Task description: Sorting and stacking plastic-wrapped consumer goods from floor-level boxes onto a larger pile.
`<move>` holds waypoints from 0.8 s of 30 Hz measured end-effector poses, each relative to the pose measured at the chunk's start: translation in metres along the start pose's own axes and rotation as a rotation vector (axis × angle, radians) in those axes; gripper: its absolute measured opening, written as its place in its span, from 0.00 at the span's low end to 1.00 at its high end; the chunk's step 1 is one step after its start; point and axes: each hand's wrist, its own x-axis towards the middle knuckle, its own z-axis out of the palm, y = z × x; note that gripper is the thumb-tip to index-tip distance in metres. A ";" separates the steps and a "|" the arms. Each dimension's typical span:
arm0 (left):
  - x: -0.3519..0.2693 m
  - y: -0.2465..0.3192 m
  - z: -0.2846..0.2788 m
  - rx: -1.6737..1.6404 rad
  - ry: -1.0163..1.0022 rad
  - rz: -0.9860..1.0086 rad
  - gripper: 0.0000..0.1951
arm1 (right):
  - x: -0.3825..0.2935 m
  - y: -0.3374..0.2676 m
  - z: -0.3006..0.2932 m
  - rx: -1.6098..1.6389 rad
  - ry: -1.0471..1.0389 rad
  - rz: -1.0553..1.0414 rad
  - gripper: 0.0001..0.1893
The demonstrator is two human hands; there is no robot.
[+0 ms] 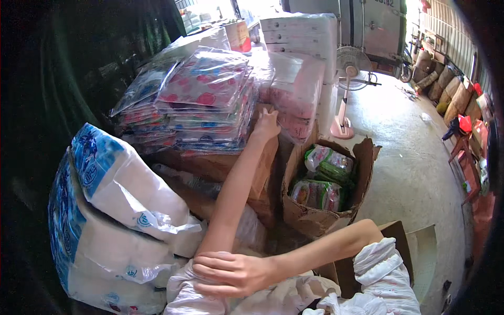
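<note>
My left hand (268, 123) is stretched out over a brown cardboard box (262, 173), its fingers partly curled beside a clear-wrapped white and pink pack (297, 90). Whether those fingers touch the wrap cannot be made out. To the hand's left, flat packages (208, 78) in clear plastic, printed with pink and blue patterns, are stacked on the box. My right hand (224, 273) wraps across my left arm near the elbow, over the edge of a rolled white sleeve (193, 289). Large white and blue plastic-wrapped packs (130, 189) lie at the left.
A torn open carton (311, 220) holds several green and clear bagged packs (328, 165). Beyond it stands a pedestal fan (344, 106) on the concrete floor (401, 165). Tall wrapped bales (295, 33) rise at the back. Dark green cloth (67, 78) hangs at the left.
</note>
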 end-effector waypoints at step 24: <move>0.050 -0.126 -0.180 0.267 0.060 -0.510 0.27 | -0.012 0.203 -0.121 -0.565 -0.138 0.783 0.46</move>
